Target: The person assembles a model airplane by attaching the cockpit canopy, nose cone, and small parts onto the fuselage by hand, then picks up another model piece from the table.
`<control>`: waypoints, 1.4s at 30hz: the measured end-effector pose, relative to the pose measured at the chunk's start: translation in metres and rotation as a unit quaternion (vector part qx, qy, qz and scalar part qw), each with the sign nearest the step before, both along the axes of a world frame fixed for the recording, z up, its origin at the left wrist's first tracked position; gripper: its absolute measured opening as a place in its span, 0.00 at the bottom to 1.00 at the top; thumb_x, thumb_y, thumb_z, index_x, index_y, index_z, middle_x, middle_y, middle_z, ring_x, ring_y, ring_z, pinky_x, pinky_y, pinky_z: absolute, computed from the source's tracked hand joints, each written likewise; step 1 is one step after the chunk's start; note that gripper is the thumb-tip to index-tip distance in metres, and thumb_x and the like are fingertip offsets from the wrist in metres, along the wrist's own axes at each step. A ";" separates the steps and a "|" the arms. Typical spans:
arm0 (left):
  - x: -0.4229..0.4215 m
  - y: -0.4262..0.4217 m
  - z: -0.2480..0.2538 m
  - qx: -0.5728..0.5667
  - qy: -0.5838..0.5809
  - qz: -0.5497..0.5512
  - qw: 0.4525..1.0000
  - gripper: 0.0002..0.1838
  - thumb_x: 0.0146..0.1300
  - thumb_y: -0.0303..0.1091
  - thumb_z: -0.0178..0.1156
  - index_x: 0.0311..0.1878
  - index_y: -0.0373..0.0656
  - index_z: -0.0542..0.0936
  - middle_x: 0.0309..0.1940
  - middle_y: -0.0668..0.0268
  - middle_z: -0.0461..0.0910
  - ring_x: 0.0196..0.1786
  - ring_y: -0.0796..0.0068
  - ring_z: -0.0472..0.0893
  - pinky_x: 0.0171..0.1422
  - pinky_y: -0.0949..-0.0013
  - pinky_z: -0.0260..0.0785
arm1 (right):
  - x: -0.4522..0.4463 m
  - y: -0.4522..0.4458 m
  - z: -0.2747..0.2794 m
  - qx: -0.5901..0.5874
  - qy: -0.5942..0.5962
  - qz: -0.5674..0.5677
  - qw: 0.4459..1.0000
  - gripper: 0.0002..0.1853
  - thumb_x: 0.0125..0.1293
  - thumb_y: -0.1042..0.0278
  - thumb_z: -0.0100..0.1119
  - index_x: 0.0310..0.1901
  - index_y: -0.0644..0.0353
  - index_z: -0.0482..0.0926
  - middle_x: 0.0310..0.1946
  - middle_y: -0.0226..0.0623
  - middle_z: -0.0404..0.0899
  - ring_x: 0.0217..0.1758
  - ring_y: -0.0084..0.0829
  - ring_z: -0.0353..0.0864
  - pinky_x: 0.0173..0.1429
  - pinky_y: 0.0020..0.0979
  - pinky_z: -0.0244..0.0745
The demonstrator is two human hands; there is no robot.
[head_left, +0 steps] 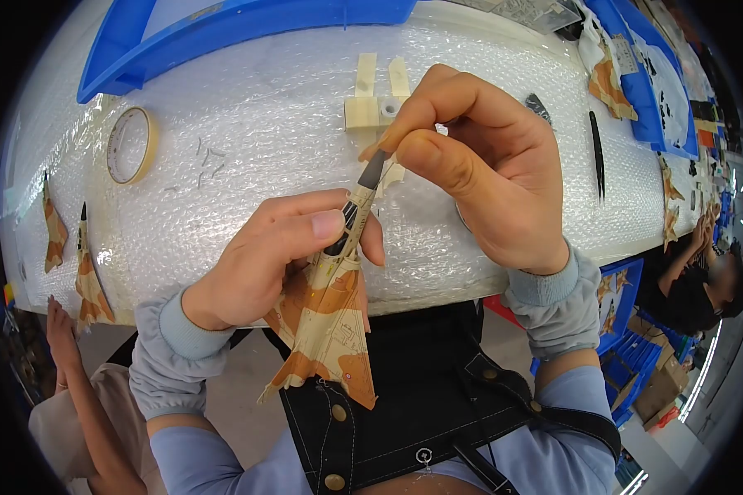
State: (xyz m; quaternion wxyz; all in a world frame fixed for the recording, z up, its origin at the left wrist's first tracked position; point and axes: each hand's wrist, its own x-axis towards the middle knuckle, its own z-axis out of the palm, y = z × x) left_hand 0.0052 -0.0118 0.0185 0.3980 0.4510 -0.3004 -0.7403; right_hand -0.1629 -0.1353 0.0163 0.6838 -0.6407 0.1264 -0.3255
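A model fighter jet [330,305] in tan and orange-brown camouflage is held nose up and slightly tilted, with a dark grey nose cone [371,172]. My left hand [264,256] is closed around its forward fuselage, the thumb beside the dark cockpit. My right hand [479,157] is pinched at the tip of the nose cone, index finger and thumb close together. Whatever sits between those fingertips is too small to make out. Behind the right fingers, a small block [363,114] with tape strips lies on the bubble-wrapped table [248,124].
Several tiny grey slivers [209,155] and a tape roll [132,146] lie left. Two more jets, one a camouflaged jet [87,272], rest at the left edge. Black tweezers [597,157] lie right. Blue trays [248,37] stand behind. Another person's hand [60,330] is at left; a co-worker [702,276] sits right.
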 end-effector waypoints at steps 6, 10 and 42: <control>-0.001 0.000 0.000 -0.004 -0.003 0.000 1.000 0.29 0.67 0.55 0.43 0.38 0.31 0.73 0.22 0.55 0.77 0.21 0.57 0.84 0.24 0.71 0.74 | 0.000 0.000 -0.001 -0.004 -0.001 -0.001 1.000 0.07 0.67 0.72 0.59 0.41 0.68 0.78 0.35 0.35 0.75 0.39 0.23 0.75 0.47 0.26 0.69; 0.000 -0.001 0.000 -0.006 -0.006 -0.004 1.000 0.29 0.67 0.55 0.43 0.38 0.31 0.73 0.22 0.55 0.77 0.21 0.57 0.84 0.24 0.71 0.74 | 0.000 0.000 0.000 -0.008 0.006 -0.003 1.000 0.07 0.67 0.73 0.59 0.41 0.68 0.78 0.34 0.35 0.75 0.39 0.23 0.75 0.47 0.25 0.69; 0.017 0.010 0.039 -0.195 -0.377 0.049 0.904 0.17 0.66 0.41 0.49 0.40 0.36 0.78 0.19 0.65 0.78 0.21 0.81 0.74 0.28 0.75 0.63 | 0.004 -0.028 -0.017 -0.364 0.128 -0.214 0.897 0.05 0.60 0.78 0.64 0.38 0.67 0.81 0.30 0.33 0.76 0.35 0.23 0.72 0.41 0.24 0.66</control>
